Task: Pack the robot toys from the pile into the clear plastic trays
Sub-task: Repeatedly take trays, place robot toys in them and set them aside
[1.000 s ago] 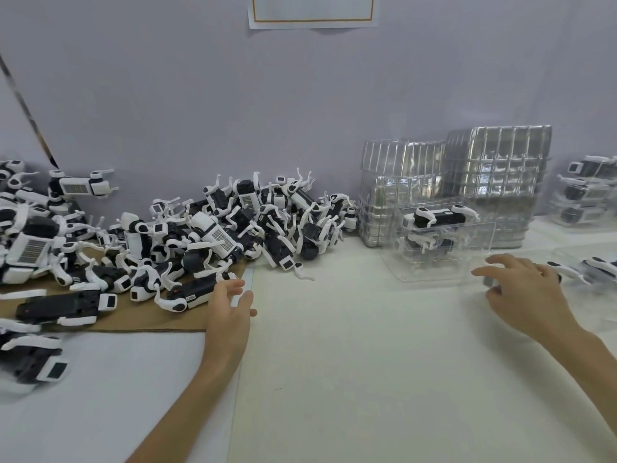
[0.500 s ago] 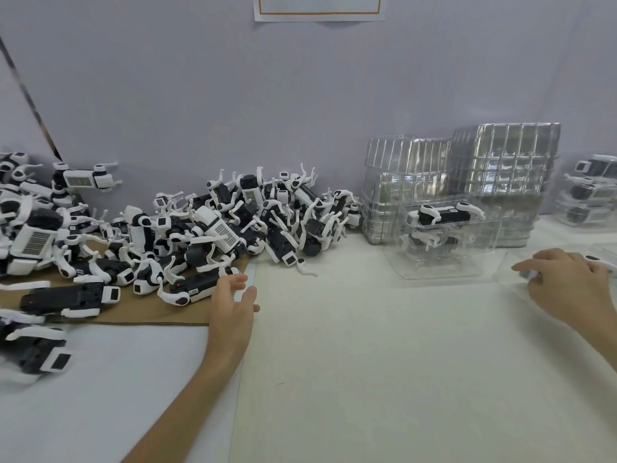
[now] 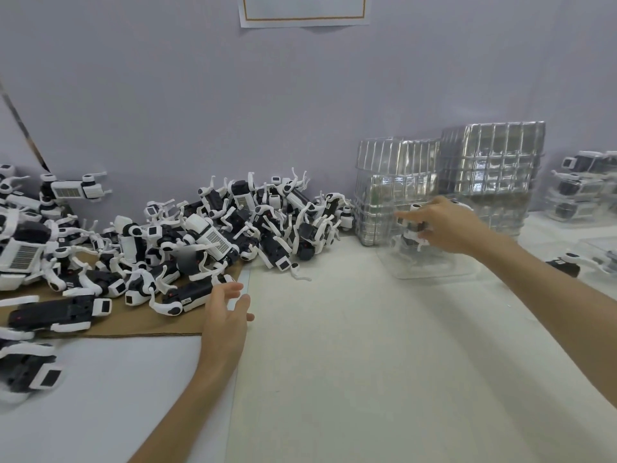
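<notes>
A pile of black-and-white robot toys [image 3: 233, 228] lies against the wall at the left, partly on a brown cardboard sheet [image 3: 133, 325]. My left hand [image 3: 227, 315] hovers with spread, relaxed fingers right beside one toy [image 3: 187, 297] at the pile's front edge and holds nothing. At the right stands a clear plastic tray [image 3: 434, 269] with a robot toy [image 3: 412, 232] in it. My right hand [image 3: 447, 228] reaches over this tray with its fingers stretched toward the toy; the hand is blurred and hides part of the toy.
Two stacks of empty clear trays [image 3: 397, 182] [image 3: 494, 168] stand against the wall behind the tray. Packed trays [image 3: 581, 188] are stacked at the far right, with another toy in a tray [image 3: 574, 262] in front. More toys lie at the left edge [image 3: 30, 375].
My right hand has swung left from the far-right tray to the tray with the toy. My left hand has barely moved and stays by the pile's front edge.
</notes>
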